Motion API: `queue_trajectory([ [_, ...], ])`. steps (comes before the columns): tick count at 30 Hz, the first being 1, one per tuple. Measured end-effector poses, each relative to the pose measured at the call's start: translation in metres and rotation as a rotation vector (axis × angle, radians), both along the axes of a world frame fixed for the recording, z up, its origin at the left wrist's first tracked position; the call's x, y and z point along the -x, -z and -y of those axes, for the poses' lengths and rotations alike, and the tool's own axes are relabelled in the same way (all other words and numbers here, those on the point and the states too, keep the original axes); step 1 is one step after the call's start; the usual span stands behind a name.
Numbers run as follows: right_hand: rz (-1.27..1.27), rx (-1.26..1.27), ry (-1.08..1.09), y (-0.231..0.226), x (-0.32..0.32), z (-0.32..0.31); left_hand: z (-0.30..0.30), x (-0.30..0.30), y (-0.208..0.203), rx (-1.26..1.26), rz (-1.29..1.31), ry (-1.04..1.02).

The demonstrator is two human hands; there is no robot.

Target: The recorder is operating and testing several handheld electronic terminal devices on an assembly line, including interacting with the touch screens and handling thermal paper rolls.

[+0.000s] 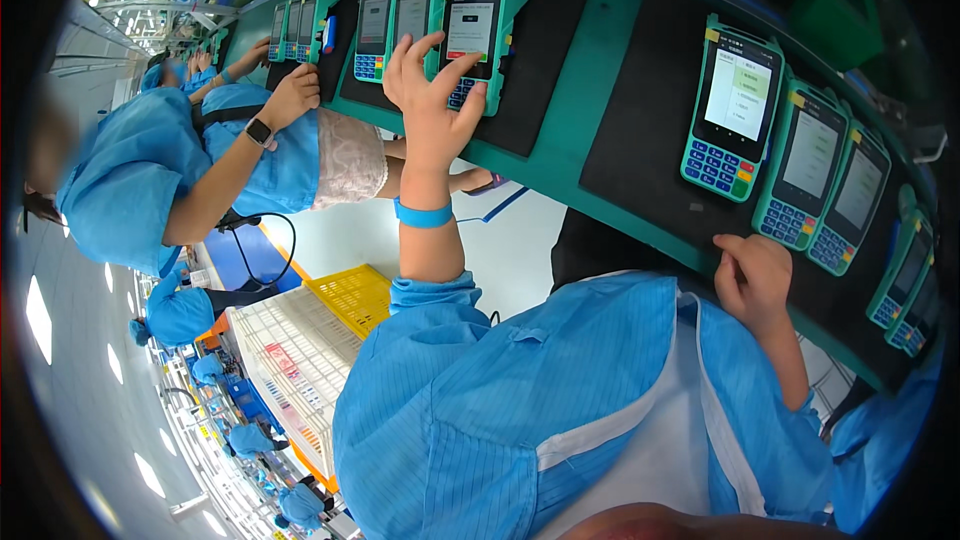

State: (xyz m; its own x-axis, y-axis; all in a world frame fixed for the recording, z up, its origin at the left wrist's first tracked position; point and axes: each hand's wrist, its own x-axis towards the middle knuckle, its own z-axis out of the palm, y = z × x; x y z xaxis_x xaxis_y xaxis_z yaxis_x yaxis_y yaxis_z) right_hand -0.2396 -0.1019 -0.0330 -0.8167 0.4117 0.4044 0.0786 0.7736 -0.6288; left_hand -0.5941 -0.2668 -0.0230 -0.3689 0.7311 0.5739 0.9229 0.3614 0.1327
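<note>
My left hand (435, 90) is stretched over a teal handheld payment terminal (470, 35), with its fingers spread and fingertips at the lower part of the lit screen. Whether they touch the glass, I cannot tell. Two similar payment terminals (411, 12) stand just left of it, partly behind my fingers. My right hand (757, 275) rests by the bench's near edge with its fingers curled in and nothing seen in them. Above it lies a payment terminal (735, 105) with a lit screen and blue keys, and further terminals (806, 165) overlap to its right.
Black mats (640, 130) lie on the green bench (545, 175). At my left, a co-worker in a blue smock (130, 180) reaches toward other terminals (300, 25). A yellow basket (352, 295) and a white crate (290, 360) stand behind on the left. Green bins (830, 10) line the bench's far side.
</note>
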Motion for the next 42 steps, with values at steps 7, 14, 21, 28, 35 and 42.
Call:
queue_trajectory([
  [7, -0.012, 0.006, -0.006, -0.002, 0.001, 0.001, 0.012, 0.036, 0.004, -0.237, 0.024, -0.163],
  [14, -0.031, 0.015, -0.013, -0.001, 0.000, 0.001, 0.031, 0.086, 0.011, -0.161, -0.075, -0.489],
  [21, -0.020, 0.015, -0.020, -0.003, -0.001, 0.001, 0.037, 0.097, 0.022, -0.094, -0.041, -0.613],
  [28, -0.037, 0.015, -0.025, -0.003, -0.001, 0.000, 0.059, 0.067, 0.004, -0.288, 0.521, -0.484],
  [35, -0.049, 0.028, -0.031, -0.003, -0.002, 0.000, 0.049, -0.035, -0.031, -0.072, 0.944, -0.338],
  [42, -0.067, 0.056, -0.025, -0.005, -0.006, -0.002, 0.001, -0.104, -0.021, 0.083, 0.822, -0.042],
])
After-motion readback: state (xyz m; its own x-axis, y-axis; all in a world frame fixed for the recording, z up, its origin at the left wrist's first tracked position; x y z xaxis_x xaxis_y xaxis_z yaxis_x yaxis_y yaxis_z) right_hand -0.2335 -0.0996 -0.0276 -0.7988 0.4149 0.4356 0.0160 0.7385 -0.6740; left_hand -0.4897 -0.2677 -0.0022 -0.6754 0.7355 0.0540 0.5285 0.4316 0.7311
